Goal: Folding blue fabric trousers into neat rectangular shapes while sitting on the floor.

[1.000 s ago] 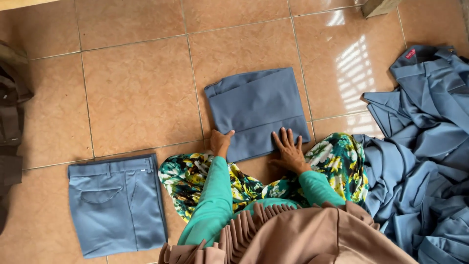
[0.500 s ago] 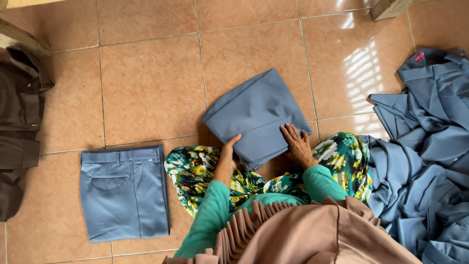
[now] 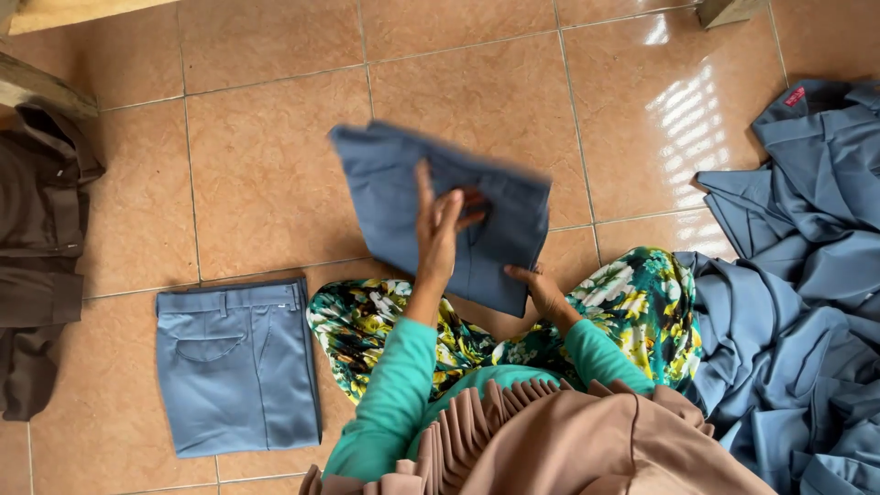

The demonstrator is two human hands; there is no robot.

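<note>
Folded blue-grey trousers: held lifted and tilted above the tiled floor, ahead of the knees in floral fabric. Left hand: raised on the upper face, fingers spread almost flat, pressing rather than gripping. Right hand: closed on the lower edge. Handling is judged best with both edges supported, so the folds stay aligned. Second folded pair: flat at left. Unfolded blue garments: heaped at right. Brown garment: at far left.
</note>
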